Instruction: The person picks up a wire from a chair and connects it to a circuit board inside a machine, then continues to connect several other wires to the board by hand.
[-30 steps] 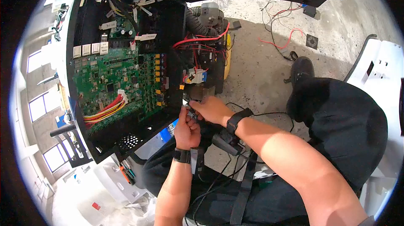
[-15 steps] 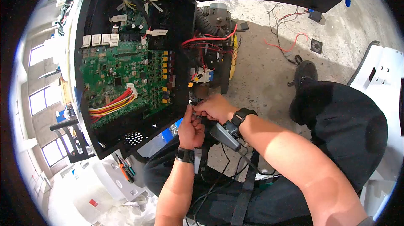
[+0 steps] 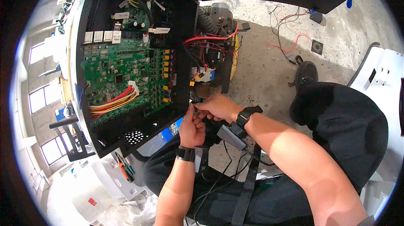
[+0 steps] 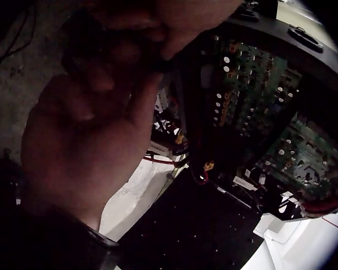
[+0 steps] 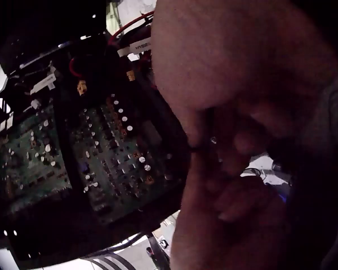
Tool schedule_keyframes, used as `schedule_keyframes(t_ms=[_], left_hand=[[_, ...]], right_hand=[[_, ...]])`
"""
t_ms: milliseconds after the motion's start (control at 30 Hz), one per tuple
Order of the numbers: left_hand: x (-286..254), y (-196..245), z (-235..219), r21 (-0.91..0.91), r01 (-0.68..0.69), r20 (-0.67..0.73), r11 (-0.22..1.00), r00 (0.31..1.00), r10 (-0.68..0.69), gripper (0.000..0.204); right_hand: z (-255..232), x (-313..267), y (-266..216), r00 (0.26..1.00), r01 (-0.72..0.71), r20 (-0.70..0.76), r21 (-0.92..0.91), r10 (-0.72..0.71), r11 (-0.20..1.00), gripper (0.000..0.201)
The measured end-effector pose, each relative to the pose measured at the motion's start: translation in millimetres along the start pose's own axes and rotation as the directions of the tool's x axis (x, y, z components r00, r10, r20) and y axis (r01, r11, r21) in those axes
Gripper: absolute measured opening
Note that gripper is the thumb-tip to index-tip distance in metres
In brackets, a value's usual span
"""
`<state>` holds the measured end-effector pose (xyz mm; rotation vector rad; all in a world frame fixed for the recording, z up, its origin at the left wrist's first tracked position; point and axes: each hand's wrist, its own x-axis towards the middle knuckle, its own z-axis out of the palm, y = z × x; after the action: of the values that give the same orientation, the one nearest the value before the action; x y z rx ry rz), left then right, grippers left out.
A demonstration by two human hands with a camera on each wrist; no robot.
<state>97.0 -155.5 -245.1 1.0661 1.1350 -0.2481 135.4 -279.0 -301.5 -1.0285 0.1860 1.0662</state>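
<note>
Both hands meet at the lower right corner of an open black enclosure [image 3: 139,135] that holds a green circuit board [image 3: 122,79]. My left hand [image 3: 193,114] comes up from below with curled fingers and pinches a small dark part [image 3: 196,109], perhaps a connector or wire end. My right hand [image 3: 205,107] reaches in from the right and pinches the same part with its fingertips. In the wrist views the left hand [image 4: 129,84] and the right hand [image 5: 214,152] are dark and close together, and they hide the part almost completely.
Red wires [image 3: 206,39] and a white and blue connector block [image 3: 203,74] sit just above the hands. A yellow and red wire bundle [image 3: 113,102] crosses the board. Loose wires [image 3: 286,37] lie on the concrete floor. A white chair [image 3: 378,74] stands at right, orange-handled tools [image 3: 125,169] below the enclosure.
The view has shifted, so the enclosure and hands sit slightly further right. Both hands stay at the same corner, still pinching the small part.
</note>
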Motion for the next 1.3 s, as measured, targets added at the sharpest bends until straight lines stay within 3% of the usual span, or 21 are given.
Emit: schedule_keyframes(t_ms=[67,200,267,300,367,400,467,500,567,600,667,700,733,767,900,967,1000,1067,1100,1167,1300], left_hand=[[-2.2,1.6,2.3,0.026,-0.001,-0.006,1.0,1.0,0.002,0.018],[4.0,-0.3,-8.1,0.044,0.004,0.04,0.999,0.999,-0.006,0.019],[6.3,-0.9,-12.1,0.024,0.01,0.055,1.0,0.998,-0.012,0.019],[6.7,-1.8,-11.6,0.008,-0.004,0.051,1.0,0.999,0.004,0.019],[7.0,-2.9,-11.1,-0.006,-0.019,0.049,1.0,0.999,0.019,0.019],[6.8,-3.0,-10.9,-0.007,-0.027,0.046,1.0,0.999,0.027,0.018],[5.1,-2.3,-9.0,-0.01,-0.037,0.044,0.999,0.998,0.037,0.018],[3.0,-1.8,-7.1,0.006,-0.043,0.038,0.999,0.998,0.042,0.017],[-2.5,-0.5,-2.0,0.019,-0.049,0.032,0.999,0.998,0.048,0.017],[-5.1,0.4,1.6,0.03,-0.045,0.043,0.999,0.998,0.044,0.017],[-4.3,1.1,0.0,0.041,-0.044,0.054,0.998,0.998,0.042,0.016],[-0.3,0.2,-5.8,0.025,-0.038,0.064,0.999,0.997,0.036,0.016],[2.2,-0.5,-9.5,0.009,-0.031,0.074,0.999,0.997,0.03,0.016],[4.4,-1.5,-11.8,0.008,-0.03,0.073,1.0,0.997,0.03,0.016],[5.9,-2.3,-12.7,-0.044,-0.021,0.049,0.999,0.999,0.023,0.015],[6.4,-3.8,-12.1,-0.063,-0.034,0.059,0.997,0.997,0.038,0.015],[7.3,-4.5,-13.2,-0.058,-0.034,0.05,0.998,0.998,0.037,0.015],[4.3,-2.8,-9.8,-0.052,-0.035,0.041,0.998,0.998,0.037,0.014],[1.6,-1.4,-6.7,-0.031,-0.036,0.047,0.999,0.998,0.038,0.014],[1.0,-1.9,-4.9,-0.009,-0.033,0.052,0.999,0.998,0.034,0.015],[3.8,-1.5,-7.4,0.002,-0.027,0.059,1.0,0.998,0.027,0.016]], right_hand=[[0.1,0.5,-1.2,0.989,0.147,0.037,-0.104,-0.144,0.984,0.041],[5.5,-4.1,-5.7,0.993,0.115,0.003,-0.158,-0.116,0.981,0.028],[15.1,0.9,0.7,0.766,0.343,-0.074,-0.793,-0.638,0.504,0.028],[14.6,1.8,4.3,0.767,0.344,-0.073,-0.793,-0.638,0.504,0.028],[10.8,-6.3,2.2,0.664,0.397,0.152,-0.901,-0.732,0.173,0.028],[9.5,-7.8,3.0,0.664,0.395,0.151,-0.902,-0.733,0.172,0.028],[8.7,-9.5,4.8,0.715,0.434,0.047,-0.812,-0.697,0.39,0.028],[8.4,-5.6,6.6,0.716,0.434,0.048,-0.813,-0.697,0.389,0.028],[8.0,2.9,6.4,0.945,0.17,-0.168,-0.485,-0.282,0.858,0.027],[7.1,4.2,8.0,0.945,0.17,-0.167,-0.485,-0.282,0.858,0.027],[6.6,-0.9,2.7,0.997,-0.067,-0.029,-0.026,0.066,0.997,0.029],[5.7,3.2,8.4,0.997,-0.067,-0.027,-0.026,0.067,0.997,0.029],[5.5,7.0,12.5,0.97,0.219,-0.041,-0.275,-0.239,0.936,0.029],[5.1,10.4,16.9,0.855,0.458,0.021,-0.5,-0.518,0.735,0.029],[13.3,-0.1,5.7,0.721,0.409,-0.191,-0.659,-0.666,0.631,0.028],[9.9,-10.4,-0.2,0.684,0.489,0.064,-0.779,-0.727,0.392,0.027],[9.4,-8.8,-0.1,0.683,0.489,0.064,-0.779,-0.727,0.391,0.027],[8.0,-4.0,-2.0,0.857,0.278,-0.216,-0.571,-0.468,0.772,0.029],[5.8,-2.3,-2.4,0.857,0.279,-0.216,-0.571,-0.468,0.773,0.029],[1.9,-2.8,-4.0,0.999,0.022,-0.04,-0.052,-0.024,0.998,0.029],[9.6,1.1,1.3,0.989,0.12,-0.071,-0.169,-0.134,0.978,0.027]])
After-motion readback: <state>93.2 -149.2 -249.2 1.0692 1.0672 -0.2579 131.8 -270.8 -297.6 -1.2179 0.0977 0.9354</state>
